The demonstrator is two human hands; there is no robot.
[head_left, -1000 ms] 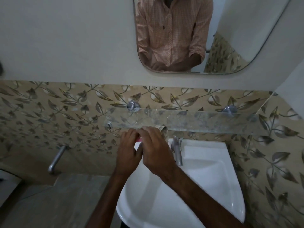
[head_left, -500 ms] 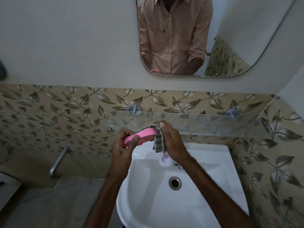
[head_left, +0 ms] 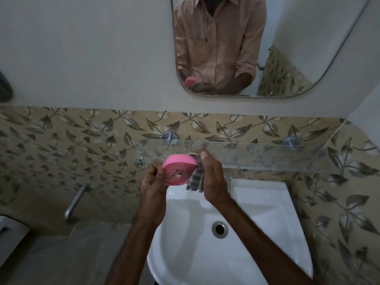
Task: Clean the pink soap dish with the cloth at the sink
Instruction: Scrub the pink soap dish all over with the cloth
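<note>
The pink soap dish (head_left: 178,170) is held up above the white sink (head_left: 257,233), tilted so its slotted face points toward me. My left hand (head_left: 153,182) grips its left edge. My right hand (head_left: 211,177) holds a checked grey cloth (head_left: 195,179) pressed against the dish's right edge, with the cloth hanging down below the fingers. Both hands are just in front of the glass shelf. The mirror (head_left: 257,48) reflects the dish and cloth.
A glass shelf (head_left: 267,156) on two chrome mounts runs along the leaf-patterned tiles right behind my hands. The sink tap (head_left: 228,183) is partly hidden behind my right wrist. The drain (head_left: 220,229) lies below. A metal pipe (head_left: 75,202) sticks out of the wall on the left.
Both hands have lifted the dish from low over the sink to shelf height. The dish has tipped from edge-on to show its slotted face, and the cloth is at its right edge.
</note>
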